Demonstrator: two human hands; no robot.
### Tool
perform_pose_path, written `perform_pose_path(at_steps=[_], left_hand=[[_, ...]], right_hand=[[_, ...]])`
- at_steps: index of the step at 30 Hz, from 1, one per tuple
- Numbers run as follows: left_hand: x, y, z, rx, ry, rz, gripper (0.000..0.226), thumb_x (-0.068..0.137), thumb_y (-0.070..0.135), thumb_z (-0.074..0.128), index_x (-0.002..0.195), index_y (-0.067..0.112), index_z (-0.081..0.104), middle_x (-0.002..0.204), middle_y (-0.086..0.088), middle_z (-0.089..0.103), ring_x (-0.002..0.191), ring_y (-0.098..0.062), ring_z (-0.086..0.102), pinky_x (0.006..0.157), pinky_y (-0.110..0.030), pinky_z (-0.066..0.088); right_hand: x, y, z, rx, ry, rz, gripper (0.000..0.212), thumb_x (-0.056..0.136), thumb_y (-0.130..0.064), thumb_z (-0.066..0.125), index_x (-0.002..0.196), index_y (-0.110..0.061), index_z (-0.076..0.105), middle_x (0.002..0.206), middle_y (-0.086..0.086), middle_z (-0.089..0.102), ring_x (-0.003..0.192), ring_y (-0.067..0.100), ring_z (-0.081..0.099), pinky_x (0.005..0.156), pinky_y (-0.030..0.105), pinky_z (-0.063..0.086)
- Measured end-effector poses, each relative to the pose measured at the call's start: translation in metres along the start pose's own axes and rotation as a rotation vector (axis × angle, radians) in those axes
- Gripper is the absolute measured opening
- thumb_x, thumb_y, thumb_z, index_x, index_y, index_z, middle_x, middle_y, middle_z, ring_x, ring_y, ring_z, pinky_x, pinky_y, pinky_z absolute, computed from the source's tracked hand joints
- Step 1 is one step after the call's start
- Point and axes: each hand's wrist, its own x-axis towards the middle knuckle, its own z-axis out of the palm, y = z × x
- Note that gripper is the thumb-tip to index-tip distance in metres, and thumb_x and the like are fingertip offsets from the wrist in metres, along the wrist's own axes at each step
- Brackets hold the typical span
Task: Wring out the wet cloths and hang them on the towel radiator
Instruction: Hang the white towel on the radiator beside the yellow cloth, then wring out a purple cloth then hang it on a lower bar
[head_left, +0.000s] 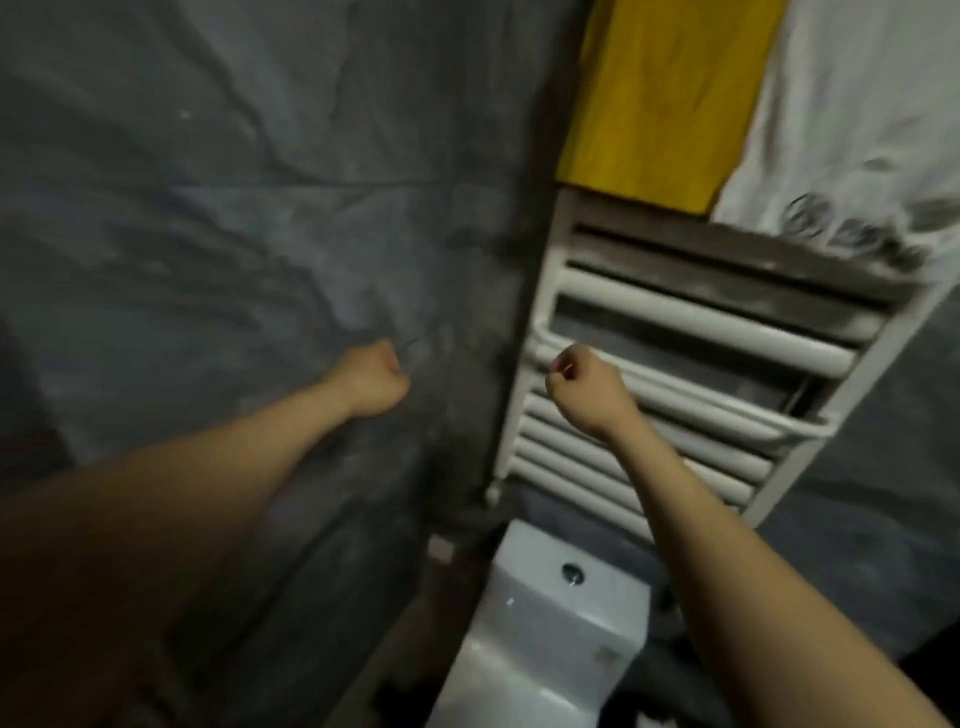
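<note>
Two cloths hang on the towel radiator (691, 322), both at its upper end. The yellow cloth (660, 98) lies over the top bars on the left side. Its long axis runs along the radiator's uprights, and its lower edge points down toward the bare bars. The white cloth (852, 104) hangs just beside it on the right. Their edges meet, and the white cloth's lower hem (which carries a blurred grey print) reaches further down the bars than the yellow one's.

The radiator appears tilted in the head view. Its uprights lean from lower left to upper right, and its white bars slope down toward the right. Below the cloths the bars are bare.

Both forearms reach forward. The left hand (371, 376) is curled into a fist in front of the grey veined wall (234, 208), well apart from the radiator. A thin dark line shows beside its knuckles, but whether the hand pinches anything cannot be told. The right hand (584, 392) is also curled, in front of the left ends of the middle bars. A small pale speck shows at its thumb. The blur hides whether it holds something or touches a bar.

Under the radiator stands a white toilet cistern (561, 634) with a round flush button (573, 574) on its lid.
</note>
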Motion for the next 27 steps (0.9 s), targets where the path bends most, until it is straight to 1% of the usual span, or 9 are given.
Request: perform_pose_path(at_steps=[5,8,10,13,15,18,21,24,27], left_hand=[[-0.058,-0.072,-0.024,-0.124,0.047,-0.11,0.01,0.09,0.019,0.054,0.096,0.013,0.06,0.102,-0.014,0.067,0.094,-0.027,0.061,0.076,-0.03,0.043],[-0.091,-0.127,-0.046,-0.125,0.1,-0.146,0.012,0.089,0.018,0.054,0.098,0.014,0.06,0.099,-0.011,0.068,0.094,-0.029,0.062,0.08,-0.033,0.046],[-0.115,-0.16,-0.061,-0.147,0.12,-0.16,0.01,0.09,0.018,0.054,0.098,0.016,0.059,0.095,-0.008,0.068,0.088,-0.027,0.062,0.073,-0.03,0.044],[-0.153,-0.204,-0.08,-0.271,0.023,-0.18,0.01,0.09,0.013,0.051,0.095,0.013,0.059,0.084,-0.009,0.07,0.065,-0.019,0.064,0.059,-0.025,0.049],[-0.18,-0.237,-0.09,-0.286,-0.051,-0.196,0.012,0.086,0.019,0.053,0.089,0.011,0.061,0.077,-0.007,0.071,0.058,-0.016,0.063,0.059,-0.029,0.052],[-0.217,-0.298,-0.106,-0.295,-0.083,-0.291,0.012,0.087,0.024,0.056,0.087,0.014,0.063,0.078,-0.005,0.072,0.072,-0.021,0.069,0.073,-0.038,0.058],[-0.253,-0.355,-0.129,-0.257,-0.007,-0.414,0.007,0.089,0.021,0.056,0.087,0.019,0.062,0.089,-0.005,0.071,0.089,-0.026,0.068,0.085,-0.039,0.056],[-0.282,-0.408,-0.139,-0.223,0.062,-0.529,0.009,0.093,0.018,0.057,0.093,0.013,0.064,0.096,-0.012,0.068,0.091,-0.028,0.063,0.08,-0.035,0.047],[-0.32,-0.462,-0.151,-0.199,0.063,-0.742,0.021,0.093,0.024,0.057,0.108,0.01,0.063,0.106,-0.01,0.068,0.099,-0.03,0.064,0.078,-0.03,0.046]], right_hand=[[-0.019,-0.073,0.079,0.041,-0.116,-0.148,0.005,0.09,-0.019,0.056,0.086,-0.017,0.058,0.084,0.005,0.065,0.085,0.027,0.062,0.069,0.028,0.038],[-0.039,-0.131,0.122,0.084,-0.213,-0.217,0.007,0.092,-0.022,0.055,0.091,-0.017,0.061,0.086,0.001,0.064,0.082,0.021,0.058,0.071,0.025,0.037],[-0.056,-0.168,0.148,0.107,-0.242,-0.256,0.011,0.092,-0.021,0.055,0.094,-0.015,0.063,0.087,0.003,0.065,0.082,0.021,0.058,0.071,0.025,0.038],[-0.082,-0.222,0.187,0.137,-0.282,-0.311,0.016,0.093,-0.025,0.054,0.08,-0.017,0.059,0.076,0.002,0.062,0.074,0.021,0.057,0.067,0.027,0.038],[-0.104,-0.254,0.211,0.142,-0.347,-0.337,0.028,0.093,-0.027,0.055,0.067,-0.016,0.052,0.064,-0.002,0.055,0.065,0.016,0.052,0.062,0.028,0.036],[-0.136,-0.298,0.245,0.116,-0.516,-0.389,0.033,0.093,-0.029,0.057,0.065,-0.011,0.058,0.061,0.001,0.058,0.059,0.011,0.053,0.061,0.033,0.041],[-0.164,-0.339,0.286,0.105,-0.631,-0.484,0.032,0.093,-0.032,0.058,0.066,-0.014,0.06,0.062,-0.002,0.062,0.06,0.009,0.057,0.063,0.032,0.045],[-0.181,-0.374,0.324,0.108,-0.732,-0.497,0.027,0.092,-0.033,0.058,0.074,-0.014,0.066,0.071,-0.001,0.07,0.07,0.011,0.065,0.069,0.03,0.049],[-0.194,-0.412,0.373,0.115,-0.825,-0.522,0.025,0.092,-0.028,0.056,0.078,-0.01,0.067,0.075,0.005,0.07,0.067,0.011,0.061,0.068,0.032,0.049]])
